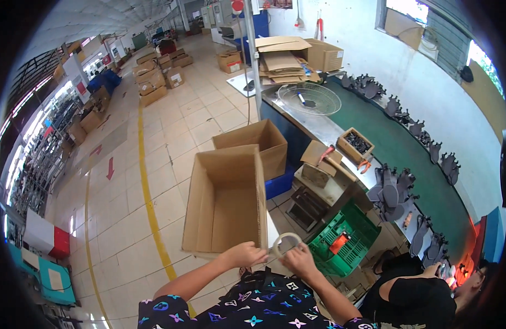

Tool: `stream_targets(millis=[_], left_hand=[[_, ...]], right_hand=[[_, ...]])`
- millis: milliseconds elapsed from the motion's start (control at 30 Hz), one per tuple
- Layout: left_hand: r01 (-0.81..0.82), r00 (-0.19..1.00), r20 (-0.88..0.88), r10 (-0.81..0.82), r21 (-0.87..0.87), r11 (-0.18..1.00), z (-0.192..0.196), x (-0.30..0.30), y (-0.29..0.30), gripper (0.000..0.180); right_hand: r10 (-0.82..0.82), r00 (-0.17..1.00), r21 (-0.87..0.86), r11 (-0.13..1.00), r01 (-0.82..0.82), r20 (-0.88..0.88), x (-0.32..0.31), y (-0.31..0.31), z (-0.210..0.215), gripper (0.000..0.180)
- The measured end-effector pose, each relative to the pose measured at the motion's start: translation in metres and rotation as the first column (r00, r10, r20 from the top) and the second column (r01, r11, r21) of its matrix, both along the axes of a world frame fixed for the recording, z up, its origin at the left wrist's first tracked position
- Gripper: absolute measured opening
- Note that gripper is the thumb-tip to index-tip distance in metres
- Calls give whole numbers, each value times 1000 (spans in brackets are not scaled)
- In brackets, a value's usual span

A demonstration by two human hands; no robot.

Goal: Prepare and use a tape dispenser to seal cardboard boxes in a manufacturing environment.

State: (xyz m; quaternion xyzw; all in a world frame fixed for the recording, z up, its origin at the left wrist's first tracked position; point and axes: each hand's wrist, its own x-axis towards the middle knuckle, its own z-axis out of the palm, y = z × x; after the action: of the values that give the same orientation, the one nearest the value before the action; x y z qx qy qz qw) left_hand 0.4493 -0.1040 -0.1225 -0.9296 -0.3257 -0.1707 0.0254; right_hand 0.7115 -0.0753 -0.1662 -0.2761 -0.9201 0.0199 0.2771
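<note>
A tall open cardboard box [200, 205] stands in front of me, with nothing visible inside. My left hand [245, 255] is closed at the near edge of this box, its fingers pinched together; what lies between them is too small to make out. My right hand [300, 261], just to the right, grips a roll of pale tape [286, 236]. The ring of tape tilts up beside the box's near right corner.
Behind stands another open carton [275, 148] over a blue bin [279, 185]. On the right are a green crate [322, 248], a hammer [325, 155], pliers [365, 165] and a green-topped bench [395, 142] with dark parts. A co-worker [415, 293] sits at lower right.
</note>
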Motion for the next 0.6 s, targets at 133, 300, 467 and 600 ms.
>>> stream_targets(millis=[133, 300, 467, 600], left_hand=[[-262, 962, 56, 268, -85, 961, 20, -27, -41, 15], [-732, 565, 398, 723, -162, 661, -5, 0, -64, 45], [-859, 406, 439, 802, -116, 498, -11, -11, -63, 34], [-700, 671, 347, 655, 5, 714, -23, -36, -73, 18]], right_hand=[[230, 973, 49, 972, -231, 24, -66, -3, 7, 30], [244, 955, -65, 969, -237, 167, -112, 7, 17, 24], [314, 852, -227, 945, -237, 418, -121, 5, 1, 21], [317, 831, -254, 942, -219, 457, -122, -4, 23, 33]])
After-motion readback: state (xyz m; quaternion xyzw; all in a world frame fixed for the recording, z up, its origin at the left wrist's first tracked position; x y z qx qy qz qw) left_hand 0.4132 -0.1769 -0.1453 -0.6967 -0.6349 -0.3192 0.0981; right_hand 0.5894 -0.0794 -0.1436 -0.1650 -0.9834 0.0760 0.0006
